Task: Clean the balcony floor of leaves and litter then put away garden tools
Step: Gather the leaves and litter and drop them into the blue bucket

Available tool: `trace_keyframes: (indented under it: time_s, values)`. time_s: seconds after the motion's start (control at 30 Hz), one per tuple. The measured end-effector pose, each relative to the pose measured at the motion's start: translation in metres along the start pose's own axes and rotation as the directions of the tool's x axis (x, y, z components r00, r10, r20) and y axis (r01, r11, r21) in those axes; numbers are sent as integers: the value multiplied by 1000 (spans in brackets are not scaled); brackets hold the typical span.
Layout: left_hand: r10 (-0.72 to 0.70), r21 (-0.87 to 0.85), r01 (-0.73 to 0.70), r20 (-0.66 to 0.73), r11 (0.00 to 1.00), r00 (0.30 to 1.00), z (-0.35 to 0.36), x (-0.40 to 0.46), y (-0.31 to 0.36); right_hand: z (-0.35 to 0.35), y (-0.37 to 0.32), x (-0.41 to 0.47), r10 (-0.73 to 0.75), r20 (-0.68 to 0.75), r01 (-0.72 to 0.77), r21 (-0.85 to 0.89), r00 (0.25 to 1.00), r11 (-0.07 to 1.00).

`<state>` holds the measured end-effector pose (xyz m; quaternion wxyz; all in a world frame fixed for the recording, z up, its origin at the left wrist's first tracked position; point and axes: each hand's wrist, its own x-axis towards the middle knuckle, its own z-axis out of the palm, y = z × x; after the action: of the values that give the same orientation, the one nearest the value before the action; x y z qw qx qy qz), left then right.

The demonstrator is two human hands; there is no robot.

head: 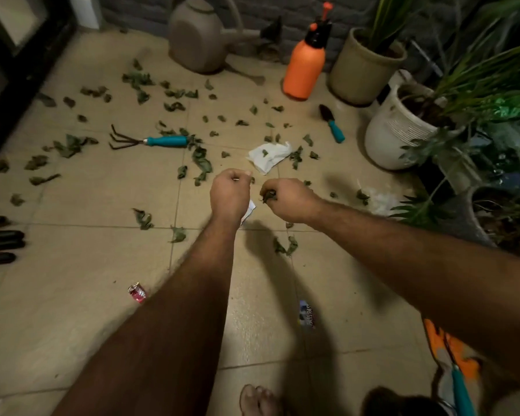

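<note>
While most of the leaves (201, 159) are still lying all over the balcony floor (81, 310), the person is picking them up by hand, so the cleaning step looks like it is only just starting.

The right hand (288, 199) is curling its fingers (269, 196) around a small bunch of dark leaves and is gripping them. The left hand (230, 192) is making a fist just beside it. A bit of white paper (250, 210) is peeking out under that hand, but it is hard to tell if the fingers are holding it.

Both arms are reaching forward and down, with the backs of the hands facing up and the two hands close together, not touching.

Just past the fingers a crumpled white tissue (269, 157) is lying with leaves around it. Farther out to the left of the fingers a hand rake (150, 141) is resting on the floor, and out to the right a small trowel (332, 124) is lying near the plant pots (394, 136). Nearer the person than the fingers, a red wrapper (137, 292) and another wrapper (306, 313) are waiting.

Next, the person probably needs somewhere to drop the handful, then more grabbing. No bin is showing.
</note>
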<state>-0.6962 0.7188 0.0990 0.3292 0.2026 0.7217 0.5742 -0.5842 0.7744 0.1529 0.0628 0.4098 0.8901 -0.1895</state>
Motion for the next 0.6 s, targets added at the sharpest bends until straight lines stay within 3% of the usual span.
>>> trace_keyframes:
  time_s: [0.13,0.23,0.33,0.4,0.47,0.6]
  values:
    - [2,172,-16,80,985,997,18,-12,-6,7,31,-28,21,-25,-18,87,999,996]
    - [-25,300,-23,154,954,988,31,-29,-33,42,73,-49,236,-116,-193,297,965,935]
    - [-88,410,-10,220,912,971,37,-41,-68,96,121,-64,599,-162,-394,615,785,683]
    - [-86,451,-34,242,892,966,37,-43,-93,131,143,-73,741,-109,-469,710,663,525]
    - [-72,478,-57,248,876,966,38,-45,-113,155,151,-79,765,-91,-491,717,638,495]
    - [-120,486,-24,263,873,957,47,-48,-135,164,150,-62,707,-149,-417,717,692,559]
